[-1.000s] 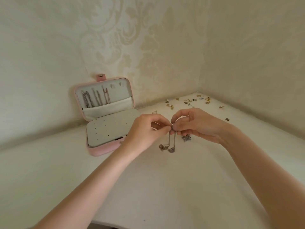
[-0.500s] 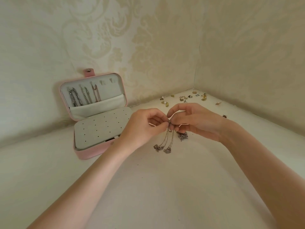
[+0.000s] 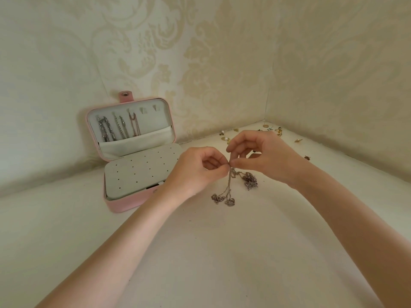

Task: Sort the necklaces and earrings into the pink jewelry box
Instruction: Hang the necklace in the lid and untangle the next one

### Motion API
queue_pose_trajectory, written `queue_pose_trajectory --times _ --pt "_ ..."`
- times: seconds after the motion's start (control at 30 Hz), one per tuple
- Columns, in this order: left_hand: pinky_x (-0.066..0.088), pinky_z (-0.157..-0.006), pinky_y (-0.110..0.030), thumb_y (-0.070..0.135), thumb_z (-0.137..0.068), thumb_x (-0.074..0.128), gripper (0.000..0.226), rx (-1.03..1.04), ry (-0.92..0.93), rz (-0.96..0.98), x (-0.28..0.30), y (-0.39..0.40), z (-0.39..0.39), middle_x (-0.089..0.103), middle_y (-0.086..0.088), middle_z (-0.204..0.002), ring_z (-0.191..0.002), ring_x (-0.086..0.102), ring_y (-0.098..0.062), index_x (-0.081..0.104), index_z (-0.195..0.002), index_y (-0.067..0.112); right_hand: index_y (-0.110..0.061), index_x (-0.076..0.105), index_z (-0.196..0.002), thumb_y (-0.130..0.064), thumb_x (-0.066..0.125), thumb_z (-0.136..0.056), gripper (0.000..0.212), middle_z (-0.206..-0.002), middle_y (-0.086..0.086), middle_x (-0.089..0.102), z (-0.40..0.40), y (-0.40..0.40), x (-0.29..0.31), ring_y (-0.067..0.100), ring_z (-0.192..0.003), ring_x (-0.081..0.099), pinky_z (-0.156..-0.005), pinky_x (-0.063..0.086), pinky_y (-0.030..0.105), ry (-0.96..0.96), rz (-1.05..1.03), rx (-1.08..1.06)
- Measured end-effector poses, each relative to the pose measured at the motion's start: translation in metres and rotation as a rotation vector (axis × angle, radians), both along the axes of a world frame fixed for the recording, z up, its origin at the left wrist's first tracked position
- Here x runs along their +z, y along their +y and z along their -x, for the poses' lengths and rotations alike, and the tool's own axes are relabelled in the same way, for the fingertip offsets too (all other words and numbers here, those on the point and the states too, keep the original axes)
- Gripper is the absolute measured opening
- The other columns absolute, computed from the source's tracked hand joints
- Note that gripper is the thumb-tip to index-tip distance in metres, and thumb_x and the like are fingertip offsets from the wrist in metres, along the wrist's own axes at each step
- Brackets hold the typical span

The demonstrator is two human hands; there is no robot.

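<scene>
The cream tabletop [image 3: 200,252] fills the corner, hemmed in at the back and on the right by damask-patterned wallpaper [image 3: 222,63]. On its left side the pink jewelry box [image 3: 124,205] stands open, lid [image 3: 131,127] propped up against the back wall with its snap tab [image 3: 125,96] sticking up on top; the box's long side runs left to right along the wall. Inside the lid several chains [image 3: 117,128] hang straight down in a row, their lower ends tucked into a white pocket, while the flat perforated earring panel [image 3: 142,172] lies across the base. Now to the middle: both forearms reach in from the bottom corners and the two hands meet just right of the box. The left hand [image 3: 195,172] has fingers curled, thumb and forefinger pinching the top of a silver necklace [image 3: 226,190]; the right hand [image 3: 264,156] pinches that same chain at the same spot, fingertips of the two hands touching. The chain hangs nearly vertical from the pinch, its lower end with a heart pendant [image 3: 230,202] reaching the tabletop. Just beside it, under the right hand, sits a tangled heap of chain [image 3: 250,180]. Far back in the corner, partly hidden behind the right hand, small gold earrings [image 3: 275,131] lie scattered, well apart from the box.
</scene>
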State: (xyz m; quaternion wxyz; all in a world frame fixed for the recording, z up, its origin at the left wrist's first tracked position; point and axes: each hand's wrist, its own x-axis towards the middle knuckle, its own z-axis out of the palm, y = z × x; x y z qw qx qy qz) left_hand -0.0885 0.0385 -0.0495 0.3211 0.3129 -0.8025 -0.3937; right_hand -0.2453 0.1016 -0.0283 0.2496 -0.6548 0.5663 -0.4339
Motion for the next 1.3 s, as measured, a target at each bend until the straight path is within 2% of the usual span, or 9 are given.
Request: queue_pose_trajectory --times 0.17,0.33,0.4,0.6,0.7,0.87,1.07,1.2,1.3 --pt "0.049 -0.068 -0.029 0.014 -0.076 0.071 0.011 -0.033 0.006 -0.004 -0.001 0.000 0.000 0.067 0.001 -0.070 -0.064 0.059 -0.010 0.065 -0.070 0.022 -0.016 0.061 -0.091 0.004 0.065 -0.078 0.024 -0.071 -0.004 0.064 -0.001 0.000 -0.001 0.009 -0.064 0.052 -0.062 0.044 0.013 -0.010 -0.056 0.024" --pt "0.047 -0.059 -0.016 0.004 -0.080 0.066 0.013 -0.085 0.078 -0.038 0.001 0.003 -0.001 0.063 0.005 -0.066 -0.063 0.058 -0.010 0.064 -0.073 0.014 -0.008 0.056 -0.105 0.009 0.061 -0.081 0.030 -0.077 0.007 0.063 0.004 0.003 -0.002 0.017 -0.067 0.052 -0.062 0.042 0.024 -0.330 -0.213 0.084" --pt "0.046 -0.060 -0.015 0.003 -0.080 0.067 0.016 -0.072 0.100 0.020 0.002 0.003 0.000 0.063 0.007 -0.065 -0.061 0.058 -0.005 0.064 -0.072 0.016 -0.008 0.056 -0.107 0.007 0.062 -0.081 0.031 -0.080 0.011 0.064 0.004 0.003 -0.004 0.020 -0.073 0.052 -0.065 0.041 0.026 -0.352 -0.234 0.085" --pt "0.048 -0.064 -0.023 0.022 -0.073 0.065 0.003 -0.029 0.094 0.055 0.000 0.003 0.000 0.062 0.014 -0.065 -0.061 0.058 -0.006 0.063 -0.072 0.022 -0.010 0.056 -0.107 0.007 0.063 -0.080 0.032 -0.077 0.006 0.065 0.004 0.003 -0.003 0.023 -0.076 0.050 -0.063 0.041 0.026 -0.377 -0.207 0.107" --pt "0.049 -0.065 -0.028 0.024 -0.073 0.064 0.005 -0.022 0.080 0.051 0.002 0.004 -0.001 0.062 0.012 -0.070 -0.062 0.059 -0.009 0.062 -0.073 0.020 -0.010 0.057 -0.106 0.004 0.064 -0.080 0.030 -0.076 0.004 0.066 0.005 0.003 -0.002 0.020 -0.073 0.050 -0.061 0.041 0.024 -0.393 -0.200 0.114" --pt "0.049 -0.065 -0.029 0.010 -0.082 0.064 0.007 -0.041 0.020 0.032 0.003 0.006 -0.002 0.062 0.008 -0.076 -0.060 0.060 -0.011 0.061 -0.077 0.013 -0.008 0.058 -0.104 0.005 0.064 -0.080 0.029 -0.074 0.003 0.065 0.004 0.002 -0.004 0.015 -0.067 0.053 -0.061 0.041 0.023 -0.340 -0.185 0.095" --pt "0.043 -0.060 -0.013 0.012 -0.077 0.069 0.016 0.019 -0.048 0.186 0.001 0.009 -0.001 0.063 0.010 -0.075 -0.062 0.056 -0.002 0.061 -0.072 0.025 -0.010 0.055 -0.097 0.008 0.064 -0.078 0.028 -0.070 -0.001 0.064 0.003 0.001 -0.005 0.014 -0.066 0.054 -0.062 0.044 0.019 -0.214 -0.182 0.079" --pt "0.046 -0.064 -0.021 0.011 -0.075 0.070 0.013 0.039 -0.142 0.417 -0.001 0.011 0.000 0.062 0.007 -0.076 -0.063 0.056 -0.006 0.064 -0.074 0.022 -0.013 0.054 -0.095 0.004 0.067 -0.078 0.028 -0.070 -0.004 0.065 0.003 0.001 -0.007 0.009 -0.066 0.053 -0.063 0.044 0.016 -0.080 -0.178 0.073" --pt "0.048 -0.069 -0.026 0.014 -0.075 0.070 0.006 0.048 -0.202 0.442 -0.002 0.010 0.001 0.064 0.003 -0.076 -0.065 0.057 -0.009 0.067 -0.075 0.019 -0.017 0.053 -0.094 0.002 0.067 -0.078 0.028 -0.069 -0.008 0.064 0.004 -0.001 -0.007 0.002 -0.062 0.051 -0.061 0.043 0.011 0.007 -0.168 0.072"
